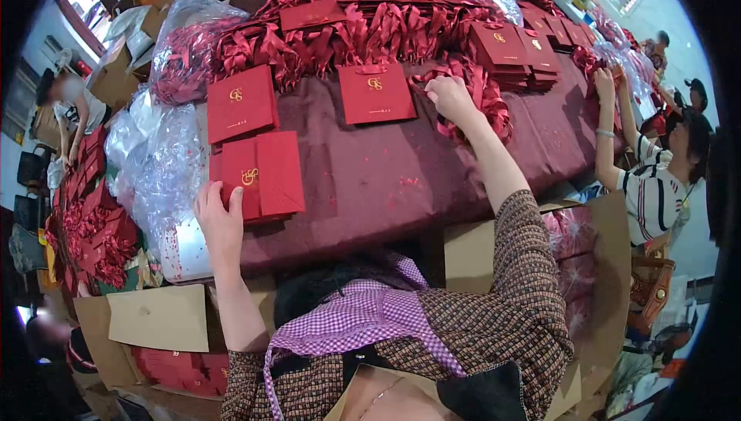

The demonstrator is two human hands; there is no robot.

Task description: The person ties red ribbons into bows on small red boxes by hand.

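Checked apron (332, 321) lay nearest. Left hand (219, 216) touched the near-left red bag (279, 168), right hand (454, 102) met ribbons (498, 116) farther right; neither grip could be told. Light, flat pressure judged best against creasing.

Gift bags (378, 104) in bright red, lettered in gold; ribbons (386, 31) a darker, glossy red; tablecloth (378, 178) maroon. The wearer's apron (347, 317) is purple-and-white gingham, the sleeve (525, 267) a small tan-and-black check. A co-worker's white shirt (650, 193) has stripes, apparently navy or black.

Lower lettering (378, 111) on middle red bag (377, 97) too small to read.
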